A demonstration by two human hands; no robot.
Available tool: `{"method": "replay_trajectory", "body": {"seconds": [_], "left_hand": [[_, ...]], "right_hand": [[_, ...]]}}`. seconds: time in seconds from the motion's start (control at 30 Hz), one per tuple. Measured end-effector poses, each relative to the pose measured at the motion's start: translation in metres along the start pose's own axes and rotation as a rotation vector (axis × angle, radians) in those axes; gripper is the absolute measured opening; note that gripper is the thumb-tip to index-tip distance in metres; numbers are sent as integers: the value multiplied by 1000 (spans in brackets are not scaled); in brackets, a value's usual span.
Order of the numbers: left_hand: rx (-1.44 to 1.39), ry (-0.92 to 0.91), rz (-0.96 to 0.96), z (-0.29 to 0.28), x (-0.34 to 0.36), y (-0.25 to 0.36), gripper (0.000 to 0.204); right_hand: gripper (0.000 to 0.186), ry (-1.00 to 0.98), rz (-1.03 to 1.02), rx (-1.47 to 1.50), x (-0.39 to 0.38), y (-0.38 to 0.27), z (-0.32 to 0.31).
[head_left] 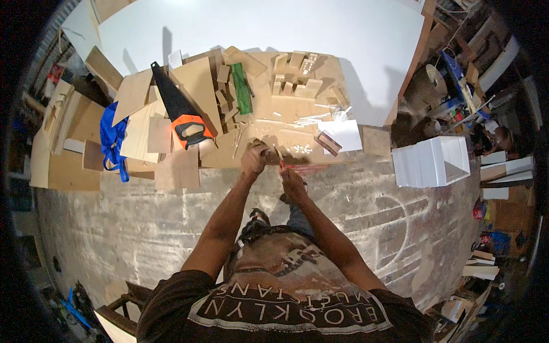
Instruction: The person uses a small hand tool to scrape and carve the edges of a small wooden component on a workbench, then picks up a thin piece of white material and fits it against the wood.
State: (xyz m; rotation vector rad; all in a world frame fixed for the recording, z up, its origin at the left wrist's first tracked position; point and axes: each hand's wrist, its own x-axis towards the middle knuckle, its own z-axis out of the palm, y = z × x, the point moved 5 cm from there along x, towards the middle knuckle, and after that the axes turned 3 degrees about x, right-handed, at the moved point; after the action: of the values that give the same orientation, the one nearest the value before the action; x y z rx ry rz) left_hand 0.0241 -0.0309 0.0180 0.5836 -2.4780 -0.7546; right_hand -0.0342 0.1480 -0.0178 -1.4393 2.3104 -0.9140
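At the near edge of the workbench (pixel 343 150), my left hand (pixel 253 161) is closed around a small wooden piece that its fingers mostly hide. My right hand (pixel 293 184) grips a slim red-handled tool (pixel 281 161) whose narrow tip points away from me, close beside the left hand. The tool's exact kind is too small to make out. Just beyond the right hand lie small white bits (pixel 300 149), with thin pale sticks (pixel 311 119) scattered farther back.
A handsaw (pixel 178 111) with an orange and black handle rests on wooden boards (pixel 137 137) at left. A green strip (pixel 241 88), wooden blocks (pixel 297 74) and white paper (pixel 346 135) lie on the bench. A white box (pixel 420 164) stands right; a blue bag (pixel 112 134) hangs left.
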Motion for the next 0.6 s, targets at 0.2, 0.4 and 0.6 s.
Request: {"method": "replay_trajectory", "body": {"seconds": [0.2, 0.4, 0.6], "left_hand": [[-47, -6, 35, 0, 3, 5, 15], [-70, -49, -28, 5, 0, -10, 15], [-99, 13, 0, 10, 0, -12, 19]], "right_hand": [[31, 63, -58, -161, 12, 2, 24], [26, 65, -42, -89, 14, -13, 20], [18, 59, -58, -74, 13, -18, 22]]}}
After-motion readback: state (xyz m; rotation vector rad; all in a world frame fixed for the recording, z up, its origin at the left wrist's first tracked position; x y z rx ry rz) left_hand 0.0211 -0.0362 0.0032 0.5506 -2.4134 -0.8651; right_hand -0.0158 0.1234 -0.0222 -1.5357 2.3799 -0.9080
